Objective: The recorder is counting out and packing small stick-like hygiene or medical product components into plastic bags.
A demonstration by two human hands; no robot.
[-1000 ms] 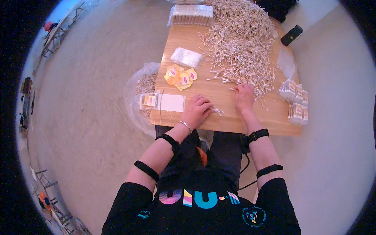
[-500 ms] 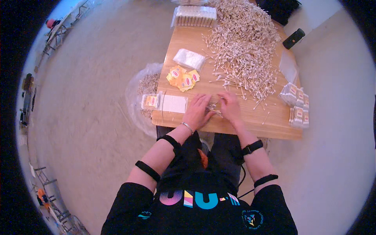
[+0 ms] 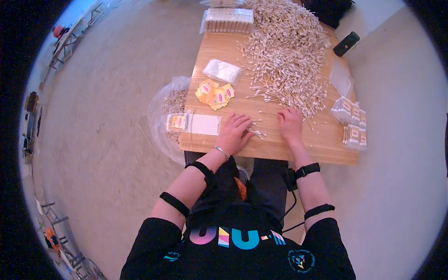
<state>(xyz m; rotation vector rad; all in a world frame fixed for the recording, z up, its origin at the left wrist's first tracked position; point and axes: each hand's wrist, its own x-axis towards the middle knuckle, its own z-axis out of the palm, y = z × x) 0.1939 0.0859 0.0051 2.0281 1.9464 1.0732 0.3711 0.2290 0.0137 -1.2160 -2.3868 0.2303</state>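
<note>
Head view: I see my left hand [image 3: 234, 134] flat on the worktop [image 3: 275, 149], grip open over a few cotton swabs [image 3: 255, 132]; my right hand [image 3: 290, 124], open, touches the swab pile [image 3: 287, 56] edge.

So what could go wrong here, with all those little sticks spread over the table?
The big pile of cotton swabs reaches the table's far and right edges, so some could slide off. The few swabs beside the left hand lie near the front edge. The right hand might nudge strays off too.
</note>
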